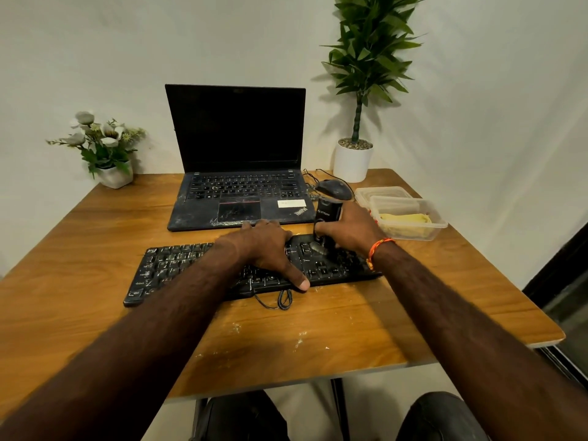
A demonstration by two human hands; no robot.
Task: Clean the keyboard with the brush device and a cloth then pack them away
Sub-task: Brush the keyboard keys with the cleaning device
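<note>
Head view: black keyboard (178,268) lies flat on the wooden table (318,338), just in front of the open laptop (235,160), dusty with white specks. Left hand (264,249) rests flat across the keyboard's middle, fingers straight, thumb on the near edge. Right hand (350,227) grips the black brush device (327,211) upright, its brush end down on the keys at the right part of the keyboard. Yellow cloth (404,221) sits in a clear plastic container (439,222) right of the laptop, a second container (381,191) just behind it. Mouse (334,188) near the containers. Potted plant (353,160) at back right, flower pot (111,173) at back left.
</note>
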